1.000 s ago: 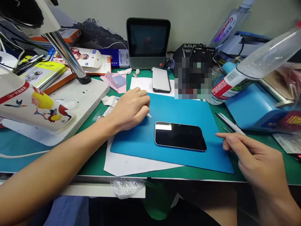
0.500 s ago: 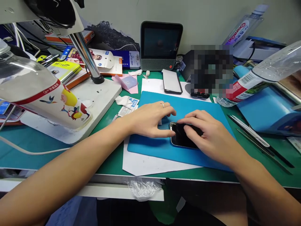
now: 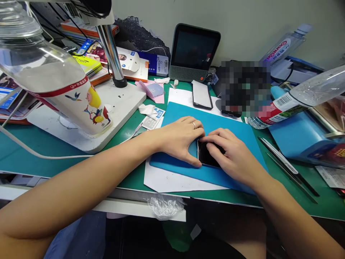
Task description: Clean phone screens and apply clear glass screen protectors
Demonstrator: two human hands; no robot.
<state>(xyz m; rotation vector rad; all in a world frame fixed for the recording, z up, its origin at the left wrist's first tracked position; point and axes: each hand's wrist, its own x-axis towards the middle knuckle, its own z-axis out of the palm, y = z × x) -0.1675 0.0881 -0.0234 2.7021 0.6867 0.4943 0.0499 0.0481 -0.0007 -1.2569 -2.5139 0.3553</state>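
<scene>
A smartphone (image 3: 204, 155) with a black screen and a pale metal edge lies face up on a blue mat (image 3: 183, 111). My left hand (image 3: 179, 138), with a ring on one finger, spans its left end. The thumb is at the phone's near edge and the index finger at its far corner. My right hand (image 3: 233, 154) covers the phone's right part, its fingers bent and its fingertips and thumb on the screen and far edge. Both hands' fingertips are close together at the far left corner. The phone's right end is hidden beneath my right hand.
White paper (image 3: 172, 181) lies under the mat. Left stand a large plastic bottle (image 3: 72, 93) and a stand's white base (image 3: 126, 104). Behind are a smart display (image 3: 195, 50) and another phone-shaped item (image 3: 202, 95). Tweezers (image 3: 285, 165) and a tilted bottle (image 3: 285, 100) are right.
My left hand's thumb and index finger have spread from above the screen to the phone's near and far edges. My right hand stays on the phone. The camera view has tilted slightly.
</scene>
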